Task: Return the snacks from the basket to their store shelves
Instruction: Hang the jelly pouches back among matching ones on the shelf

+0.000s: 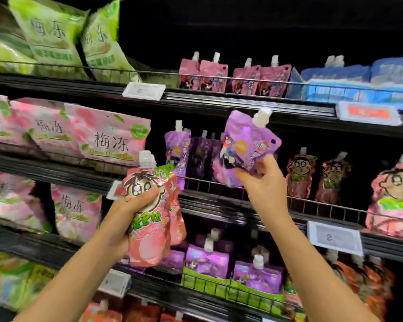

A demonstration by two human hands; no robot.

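Store shelves (219, 103) packed with pouches. Left hand (128, 212) raised, fingers wrapped round pink pouches (149, 231). Right hand (261, 180) pinches purple pouch (244, 145), tilted, by middle shelf's purple row (186, 154).

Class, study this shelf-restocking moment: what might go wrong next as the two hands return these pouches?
1. The right hand pinches the purple pouch only by its bottom corner, tilted above the wire rail; it may slip or catch there.
2. The left hand grips two pink pouches together, so one could slide out.
3. Standing purple pouches crowd the slot and could topple.
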